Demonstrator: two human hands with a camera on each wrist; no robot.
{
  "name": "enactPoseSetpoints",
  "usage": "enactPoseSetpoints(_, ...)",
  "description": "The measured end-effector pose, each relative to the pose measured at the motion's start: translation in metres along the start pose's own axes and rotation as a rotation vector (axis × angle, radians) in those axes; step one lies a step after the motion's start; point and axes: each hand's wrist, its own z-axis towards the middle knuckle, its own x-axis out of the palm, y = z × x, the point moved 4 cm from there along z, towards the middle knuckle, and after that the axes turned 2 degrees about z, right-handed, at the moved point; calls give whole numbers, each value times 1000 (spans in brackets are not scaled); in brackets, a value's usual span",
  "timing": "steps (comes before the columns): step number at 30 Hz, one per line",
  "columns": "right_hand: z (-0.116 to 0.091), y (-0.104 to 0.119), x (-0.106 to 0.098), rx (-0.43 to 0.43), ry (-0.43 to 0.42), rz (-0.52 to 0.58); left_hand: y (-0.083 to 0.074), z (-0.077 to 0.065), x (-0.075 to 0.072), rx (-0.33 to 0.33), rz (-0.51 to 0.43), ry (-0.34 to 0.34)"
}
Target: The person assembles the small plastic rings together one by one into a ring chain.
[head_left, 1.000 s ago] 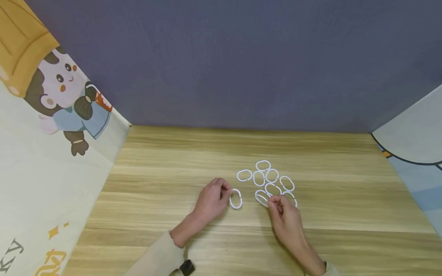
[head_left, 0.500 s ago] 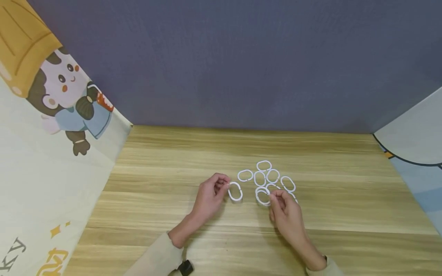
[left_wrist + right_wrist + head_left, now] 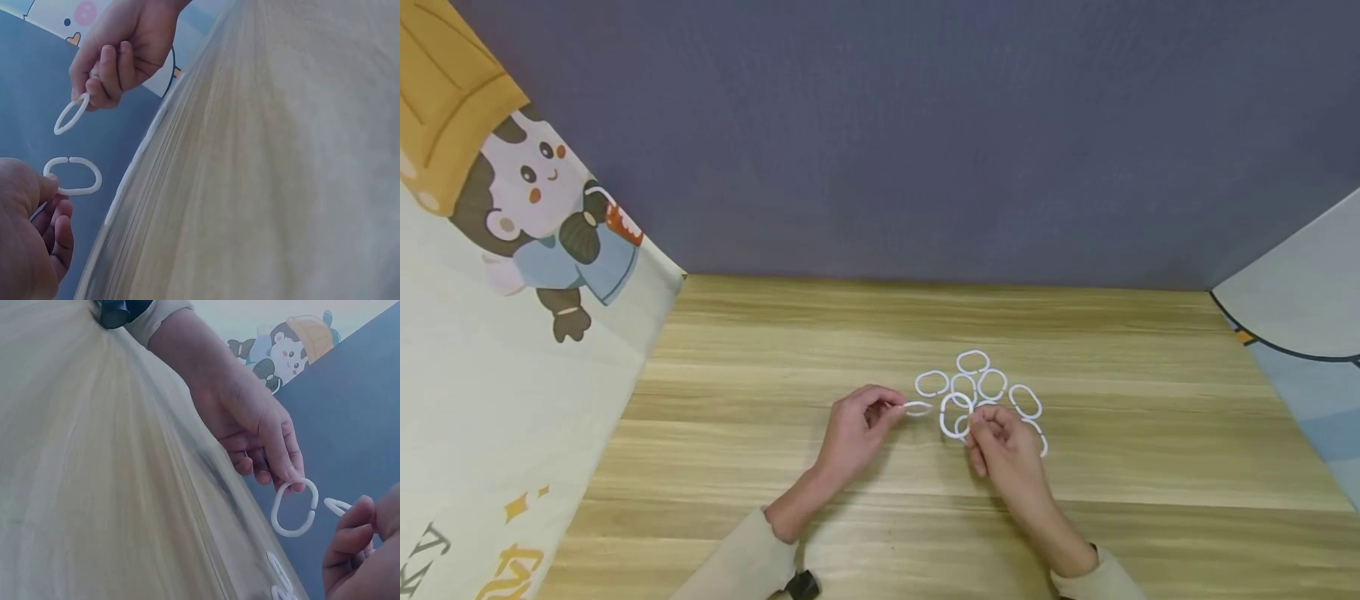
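My left hand (image 3: pixel 859 429) pinches one end of a white oval split ring (image 3: pixel 917 408) between thumb and fingertips. That ring is seen nearly edge-on in the head view, while a small gap in its side shows in the right wrist view. Facing it, my right hand (image 3: pixel 1011 450) pinches a second white split ring (image 3: pixel 956 416) at its edge. Both rings are held up above the table, close together but apart, as the left wrist view shows with the left hand's ring (image 3: pixel 74 177) and the right hand's ring (image 3: pixel 72 114).
Several more white split rings (image 3: pixel 1025 401) lie loosely clustered on the wood-grain table (image 3: pixel 760 350), behind and under my right hand. A dark blue-grey panel (image 3: pixel 880 150) stands along the table's far edge. Printed panels flank both sides, the left with a cartoon figure (image 3: pixel 550 192).
My right hand has lifted its ring and moved it left, toward the left hand. The left hand has raised its ring and turned it from face-on to nearly edge-on.
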Motion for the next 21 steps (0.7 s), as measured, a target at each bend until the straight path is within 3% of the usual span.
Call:
enactPoseSetpoints(5,7,-2,1,56,7,18,0,3,4,31,-5,6)
enactPoseSetpoints(12,7,-2,0,55,9,20,-4,4,6,122,40,7)
enactPoseSetpoints(21,7,-2,-1,64,21,8,-9,3,8,148,25,5)
